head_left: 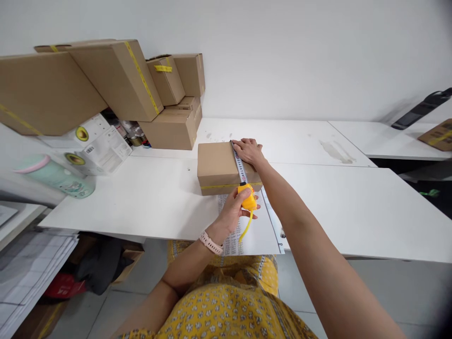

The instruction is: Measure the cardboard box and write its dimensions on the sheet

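A small cardboard box [215,165] with yellow tape along its front edge sits on the white table [141,202]. My left hand [233,212] is closed round a yellow tape measure case [248,197] at the box's near edge. Its white blade [239,165] runs over the box top to the far edge. My right hand [249,150] presses the blade's end down there, fingers curled over the far corner. A printed paper sheet [257,230] lies under the box's near side.
Several larger cardboard boxes [116,80] are stacked at the back left, with white product boxes [102,146] and a teal bottle [56,176] lying beside them. A second table [388,139] at the right carries a black object [422,109] and another box [438,135].
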{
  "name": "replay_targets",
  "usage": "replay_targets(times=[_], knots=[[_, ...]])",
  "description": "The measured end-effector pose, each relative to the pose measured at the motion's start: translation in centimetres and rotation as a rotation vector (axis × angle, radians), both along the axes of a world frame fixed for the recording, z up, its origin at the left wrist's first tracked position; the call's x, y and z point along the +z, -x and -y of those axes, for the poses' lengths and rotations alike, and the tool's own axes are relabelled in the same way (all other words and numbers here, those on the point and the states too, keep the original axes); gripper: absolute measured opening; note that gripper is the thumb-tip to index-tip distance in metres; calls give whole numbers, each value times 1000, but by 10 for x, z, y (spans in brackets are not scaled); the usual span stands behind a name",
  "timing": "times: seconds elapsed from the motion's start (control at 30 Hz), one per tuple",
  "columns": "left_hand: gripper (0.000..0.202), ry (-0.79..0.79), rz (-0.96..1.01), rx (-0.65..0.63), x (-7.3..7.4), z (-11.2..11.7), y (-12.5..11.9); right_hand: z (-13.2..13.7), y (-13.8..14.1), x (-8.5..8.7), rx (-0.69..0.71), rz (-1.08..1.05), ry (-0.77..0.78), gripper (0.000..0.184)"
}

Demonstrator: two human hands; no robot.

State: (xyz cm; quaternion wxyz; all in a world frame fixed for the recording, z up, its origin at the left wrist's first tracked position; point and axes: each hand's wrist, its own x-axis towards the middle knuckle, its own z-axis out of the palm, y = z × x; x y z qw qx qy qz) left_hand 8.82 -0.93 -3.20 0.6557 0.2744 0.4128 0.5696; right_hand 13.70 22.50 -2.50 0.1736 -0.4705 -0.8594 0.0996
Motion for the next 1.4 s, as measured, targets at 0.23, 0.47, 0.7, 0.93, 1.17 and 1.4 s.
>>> replay_targets(times=[0.23, 0.47, 0.7, 0.93, 1.17, 1.4], knots=[[61, -135, -133, 119, 0, 17, 24, 6, -14, 16, -148, -345, -25, 54], [66, -283, -427, 420, -11, 43, 90, 48, -98, -10, -367, -661, 80, 53], [70, -298, -529, 526, -22, 30, 109, 95, -108, -41, -203, -847, 526, 70], [59, -188, -474, 590, -34, 18, 140, 113, -99, -35, -73, -838, 573, 78], [52, -261, -428, 478, -6, 18, 155, 119, -98, -8, -49, -785, 385, 73], [50, -370, -360, 440, 39, 3, 155, 90, -90, 20, -193, -497, 44, 48]])
